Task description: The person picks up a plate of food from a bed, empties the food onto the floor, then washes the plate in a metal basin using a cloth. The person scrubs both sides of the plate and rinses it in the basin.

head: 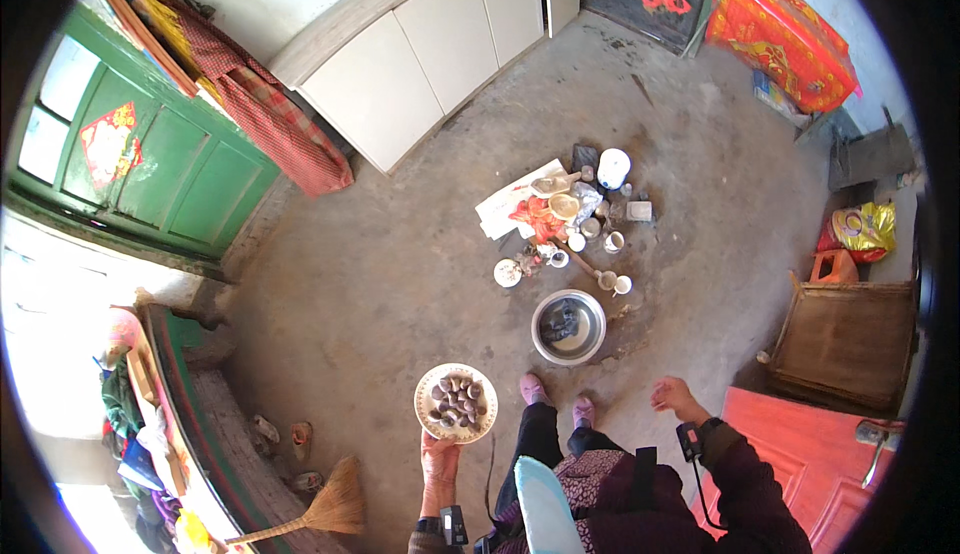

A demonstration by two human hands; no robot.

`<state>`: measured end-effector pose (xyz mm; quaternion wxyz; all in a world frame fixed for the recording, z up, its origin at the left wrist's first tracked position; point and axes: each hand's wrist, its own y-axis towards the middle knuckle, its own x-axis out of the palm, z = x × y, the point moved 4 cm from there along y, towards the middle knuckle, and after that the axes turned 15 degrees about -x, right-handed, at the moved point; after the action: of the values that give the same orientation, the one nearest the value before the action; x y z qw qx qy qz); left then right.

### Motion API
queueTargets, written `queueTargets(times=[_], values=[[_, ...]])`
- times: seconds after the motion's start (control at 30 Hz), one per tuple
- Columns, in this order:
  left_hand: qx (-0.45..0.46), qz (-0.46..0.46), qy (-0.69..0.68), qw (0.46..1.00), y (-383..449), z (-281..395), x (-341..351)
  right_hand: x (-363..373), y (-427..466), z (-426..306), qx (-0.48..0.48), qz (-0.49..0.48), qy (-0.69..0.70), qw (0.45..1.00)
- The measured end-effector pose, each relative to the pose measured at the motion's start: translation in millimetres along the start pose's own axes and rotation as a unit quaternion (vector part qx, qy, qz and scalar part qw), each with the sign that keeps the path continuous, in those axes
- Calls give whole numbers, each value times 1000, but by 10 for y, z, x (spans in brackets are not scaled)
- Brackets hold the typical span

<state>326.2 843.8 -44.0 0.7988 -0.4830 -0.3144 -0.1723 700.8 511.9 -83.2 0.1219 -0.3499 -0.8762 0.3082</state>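
Note:
My left hand (440,458) grips the near rim of a round white plate (425,425) with a patterned border, held out in front of me. On the plate lie many small, rounded, dark brown pieces (454,401) that look like chestnuts, some with paler sides. My right hand (673,398) hangs in the air to the right of my feet, fingers loosely bent, with nothing seen in it. Between and beyond my hands, a metal basin (537,338) stands on the floor with liquid and a dark cloth-like thing (561,323) inside.
Past the basin, several cups (614,242), bowls and a lidded white container (614,168) crowd the concrete floor. A straw broom (339,500) leans at lower left. A red door panel (780,434) and a wooden chair (844,340) stand right. White cabinets (446,40) line the back wall.

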Motion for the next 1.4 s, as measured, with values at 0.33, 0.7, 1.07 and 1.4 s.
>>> queueTargets(times=[0.33, 0.7, 1.07, 1.4], values=[[18, 43, -12, 999, -547, 147, -47, -196, -283, -30, 0, 46, 1, 999], [68, 18, 28, 997, -743, 273, 301, -294, -203, -31, 29, 11, -65, 997], [87, 16, -41, 995, -1159, 315, -259, 713, -16, -478, -44, -138, -95, 985], [105, 41, -64, 992, -1624, 566, -960, 3120, -234, -1095, -121, -329, -163, 922]])
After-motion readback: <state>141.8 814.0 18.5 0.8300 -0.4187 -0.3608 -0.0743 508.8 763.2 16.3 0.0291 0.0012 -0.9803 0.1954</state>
